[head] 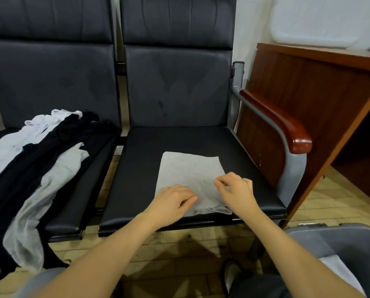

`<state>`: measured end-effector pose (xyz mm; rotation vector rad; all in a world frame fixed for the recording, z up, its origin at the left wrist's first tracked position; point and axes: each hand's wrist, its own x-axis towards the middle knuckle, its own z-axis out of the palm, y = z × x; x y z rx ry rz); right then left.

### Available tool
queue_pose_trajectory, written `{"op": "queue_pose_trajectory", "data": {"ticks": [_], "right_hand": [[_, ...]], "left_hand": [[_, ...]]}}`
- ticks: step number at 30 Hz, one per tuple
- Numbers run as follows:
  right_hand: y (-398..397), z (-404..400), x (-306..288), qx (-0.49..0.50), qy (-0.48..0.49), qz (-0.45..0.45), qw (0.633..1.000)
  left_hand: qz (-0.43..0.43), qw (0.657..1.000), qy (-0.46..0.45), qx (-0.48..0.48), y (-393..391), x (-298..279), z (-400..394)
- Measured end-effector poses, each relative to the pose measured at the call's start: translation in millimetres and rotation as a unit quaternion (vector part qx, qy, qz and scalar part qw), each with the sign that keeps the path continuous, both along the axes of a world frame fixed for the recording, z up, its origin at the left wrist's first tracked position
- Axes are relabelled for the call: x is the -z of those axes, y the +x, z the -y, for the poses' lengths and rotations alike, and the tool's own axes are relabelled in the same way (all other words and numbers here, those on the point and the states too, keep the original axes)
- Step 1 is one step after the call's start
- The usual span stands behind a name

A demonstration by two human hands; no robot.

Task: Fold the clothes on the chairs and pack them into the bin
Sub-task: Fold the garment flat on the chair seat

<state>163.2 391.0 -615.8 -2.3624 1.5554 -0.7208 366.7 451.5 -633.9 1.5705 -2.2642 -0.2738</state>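
Grey garment [189, 173], soft and limp, is lying half-folded on the chair seat [141, 160]; left hand [171, 201] is pressing it flat, right hand [235, 190] is pinching its near edge with curled fingers.

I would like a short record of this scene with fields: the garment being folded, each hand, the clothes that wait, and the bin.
garment: folded grey cloth rectangle lying flat on the black padded right chair seat
left hand: rests on the garment's near edge, fingers loosely bent
right hand: over the garment's right edge, fingers curled; grip unclear
waiting clothes: white, black and grey garments draped over the left chair
bin: grey plastic bin at lower right
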Motion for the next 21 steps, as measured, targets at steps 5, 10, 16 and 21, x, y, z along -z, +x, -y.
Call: {"op": "queue_pose_trajectory", "data": {"ticks": [5, 10, 16, 21], "right_hand": [[23, -4, 13, -0.085, 0.013, -0.05, 0.995], [4, 7, 27, -0.088, 0.153, -0.194, 0.965], [-1, 1, 9, -0.087, 0.082, -0.211, 0.97], [1, 2, 3, -0.083, 0.091, -0.032, 0.992]], "left_hand": [[0.106, 0.985, 0.02, -0.137, 4, 5, 5], [0.143, 0.971, 0.132, -0.138, 14, 9, 7], [0.179, 0.974, 0.056, -0.129, 29, -7, 3], [0.044, 0.981, 0.01, -0.189, 34, -8, 1]]}}
